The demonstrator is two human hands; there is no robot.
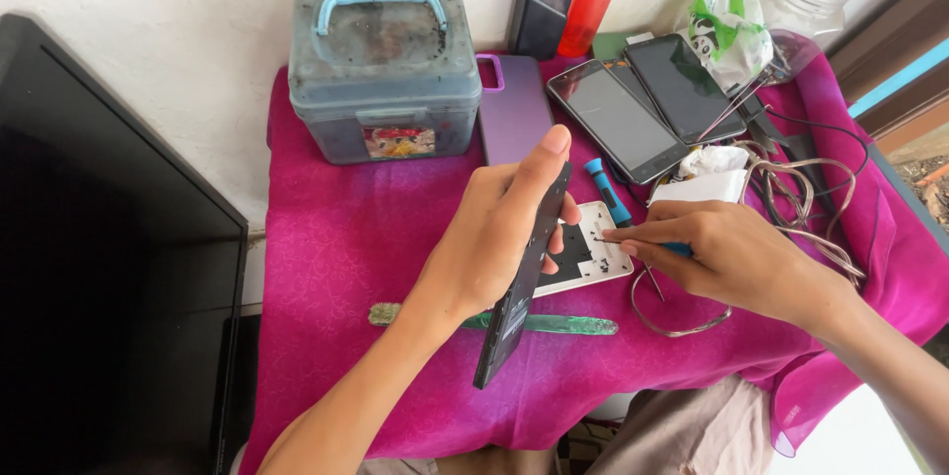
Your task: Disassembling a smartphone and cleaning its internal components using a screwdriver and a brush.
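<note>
My left hand (499,233) grips a dark opened phone (514,312) on edge, tilted upright above the magenta cloth (356,238). My right hand (727,253) pinches a thin tool with a teal handle, its tip touching a white phone back cover (605,238) that lies flat with small dark screws on it. A blue-handled screwdriver (605,190) rests just behind the cover. A green translucent pry tool (563,325) lies on the cloth under the held phone.
A grey plastic box with a blue handle (384,70) stands at the back. Beside it lie a purple phone case (514,104) and two dark phones (647,104). Tangled cables (801,203), bottles, a glass jar and a black screen (99,258) at left surround the spot.
</note>
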